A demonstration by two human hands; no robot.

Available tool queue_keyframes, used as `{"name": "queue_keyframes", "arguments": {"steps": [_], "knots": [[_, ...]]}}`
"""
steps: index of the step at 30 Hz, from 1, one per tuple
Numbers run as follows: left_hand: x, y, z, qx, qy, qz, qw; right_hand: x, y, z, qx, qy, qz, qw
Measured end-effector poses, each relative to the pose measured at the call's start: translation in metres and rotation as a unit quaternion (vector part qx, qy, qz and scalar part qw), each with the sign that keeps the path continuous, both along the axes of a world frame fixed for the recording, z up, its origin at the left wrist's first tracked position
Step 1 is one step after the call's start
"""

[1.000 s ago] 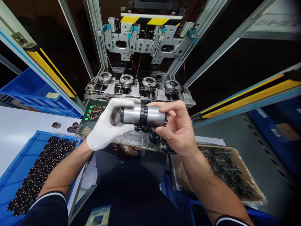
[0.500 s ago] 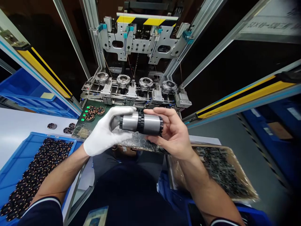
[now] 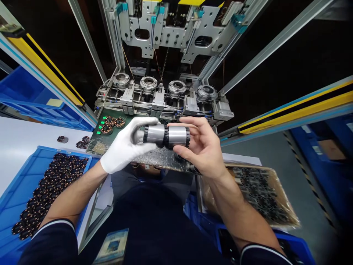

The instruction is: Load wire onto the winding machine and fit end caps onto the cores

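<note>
So the big grey metal press machine (image 3: 168,48) stood in front of me with four round silver fixtures (image 3: 162,88) in a row along its front edge. The blue plastic bin (image 3: 16,198) full of small dark copper-wound coils (image 3: 49,187) sat at the left edge of the white bench (image 3: 19,136), and a brown tray of black parts (image 3: 256,195) was off to my right. I held the silver cylinder with black toothed rings (image 3: 166,135) sideways above the green board (image 3: 110,130), my white-gloved left hand (image 3: 125,145) wrapped shut around its left end, bare right hand (image 3: 202,147) pinching the right end.
</note>
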State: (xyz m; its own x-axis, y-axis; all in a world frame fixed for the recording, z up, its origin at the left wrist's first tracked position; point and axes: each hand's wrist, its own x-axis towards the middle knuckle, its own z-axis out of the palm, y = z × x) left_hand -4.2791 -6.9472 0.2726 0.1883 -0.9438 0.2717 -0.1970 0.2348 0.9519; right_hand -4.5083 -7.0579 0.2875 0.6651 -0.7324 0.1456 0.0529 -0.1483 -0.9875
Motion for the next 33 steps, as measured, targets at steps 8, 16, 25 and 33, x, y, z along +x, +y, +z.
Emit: {"name": "queue_keyframes", "arguments": {"steps": [8,16,25,33], "knots": [[0.025,-0.015,0.004,0.014,-0.009,0.011,1.0,0.022,-0.017,-0.001,-0.014,0.013,-0.005,1.0],[0.156,-0.116,0.034,0.013,-0.328,0.133,0.935,0.101,-0.15,0.014,-0.209,0.114,-0.005,0.971],[0.246,-0.246,-0.021,0.253,-0.446,0.179,0.84,0.208,-0.252,-0.038,-0.376,0.34,-0.014,0.862],[0.264,-0.253,-0.021,0.264,-0.568,0.072,0.776,0.222,-0.266,-0.015,-0.452,0.451,0.073,0.766]]}}
